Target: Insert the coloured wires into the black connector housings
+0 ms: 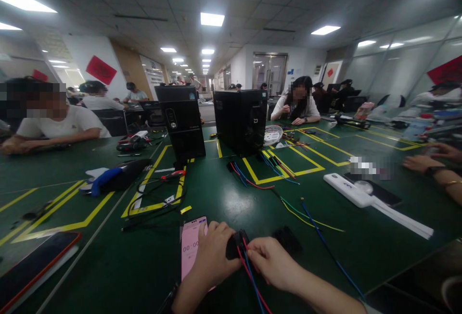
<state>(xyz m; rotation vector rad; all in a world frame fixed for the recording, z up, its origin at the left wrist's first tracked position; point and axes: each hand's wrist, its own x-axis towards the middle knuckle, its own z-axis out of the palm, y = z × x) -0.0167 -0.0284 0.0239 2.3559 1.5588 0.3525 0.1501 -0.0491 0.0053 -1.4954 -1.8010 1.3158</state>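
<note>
My left hand (212, 251) is closed around a small black block (241, 238), perhaps a connector, low in the middle of the head view. Red wires (249, 270) and a blue wire (257, 289) run from the block toward me. At the block's right side my right hand (269, 258) has thumb and finger pinched on a red wire close to where it enters. A phone with a pink timer screen (188, 266) lies partly under my left hand. Just beyond my right hand rests another dark piece (287, 239), its kind unclear.
Loose coloured wires (310, 215) lie to the right, near a white stick-like device (346, 190). Two black computer cases (186, 126) stand ahead. Pliers (173, 175) and a black cable sit at left. Another person's hands (433, 157) are at the right edge.
</note>
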